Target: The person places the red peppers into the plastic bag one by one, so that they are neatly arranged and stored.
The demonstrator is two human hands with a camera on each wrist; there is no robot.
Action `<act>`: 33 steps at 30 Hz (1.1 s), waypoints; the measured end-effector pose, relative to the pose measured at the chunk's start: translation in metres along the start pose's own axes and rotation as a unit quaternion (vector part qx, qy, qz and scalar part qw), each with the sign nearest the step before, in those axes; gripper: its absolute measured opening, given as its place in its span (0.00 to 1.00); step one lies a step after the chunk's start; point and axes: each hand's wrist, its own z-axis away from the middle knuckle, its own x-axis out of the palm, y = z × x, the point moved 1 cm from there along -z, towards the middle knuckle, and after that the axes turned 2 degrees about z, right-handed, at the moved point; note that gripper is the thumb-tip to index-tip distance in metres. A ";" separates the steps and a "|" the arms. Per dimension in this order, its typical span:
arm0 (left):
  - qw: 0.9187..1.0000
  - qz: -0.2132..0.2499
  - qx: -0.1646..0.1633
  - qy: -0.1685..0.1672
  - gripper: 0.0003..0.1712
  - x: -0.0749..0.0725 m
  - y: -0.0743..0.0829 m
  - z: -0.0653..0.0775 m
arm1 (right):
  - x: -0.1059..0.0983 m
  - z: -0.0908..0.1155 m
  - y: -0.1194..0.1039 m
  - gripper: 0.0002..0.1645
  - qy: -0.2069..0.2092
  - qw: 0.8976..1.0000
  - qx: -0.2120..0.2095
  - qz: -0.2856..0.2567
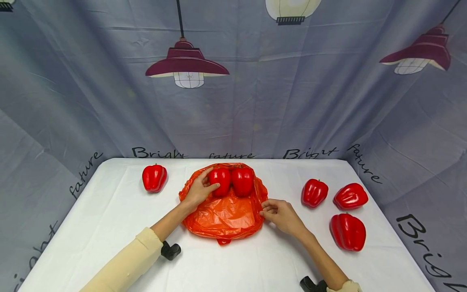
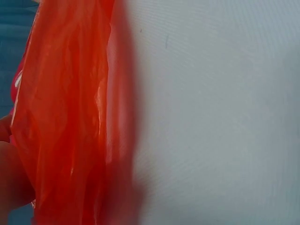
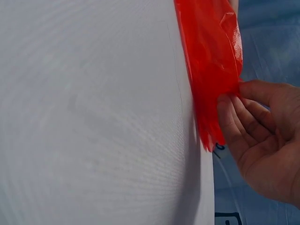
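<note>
An orange-red plastic bag (image 1: 226, 215) lies spread wide in the middle of the table, its mouth facing up. Two glossy red bell peppers sit side by side at its far end, a left pepper (image 1: 221, 182) and a right pepper (image 1: 242, 181). My left hand (image 1: 197, 191) grips the left pepper between thumb and fingers, reaching over the bag's left rim. In the left wrist view the bag's side (image 2: 65, 117) hides most of that hand (image 2: 14, 176). My right hand (image 1: 285, 217) pinches the bag's right rim, thumb against fingertips, as the right wrist view shows with the hand (image 3: 265, 136).
One red bell pepper (image 1: 154, 178) stands at the far left of the white table (image 1: 109, 227). Three more lie on the right: a near pepper (image 1: 348, 232), a far one (image 1: 314, 193) and an outer one (image 1: 351, 196). A printed grey curtain (image 1: 240, 105) hangs behind the table.
</note>
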 end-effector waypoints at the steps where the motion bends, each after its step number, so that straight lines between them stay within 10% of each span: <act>1: 1.000 -0.002 0.000 0.001 0.40 0.000 0.000 0.000 | 0.000 0.000 0.000 0.10 0.000 1.000 0.000 -0.001; 19: 0.999 -0.022 0.032 -0.013 0.43 -0.020 0.013 0.019 | -0.002 0.001 0.001 0.09 0.001 1.000 -0.021 -0.005; 33: 0.997 -0.025 0.044 0.051 0.35 -0.092 0.029 0.033 | -0.002 0.001 0.001 0.09 -0.002 1.000 -0.017 0.002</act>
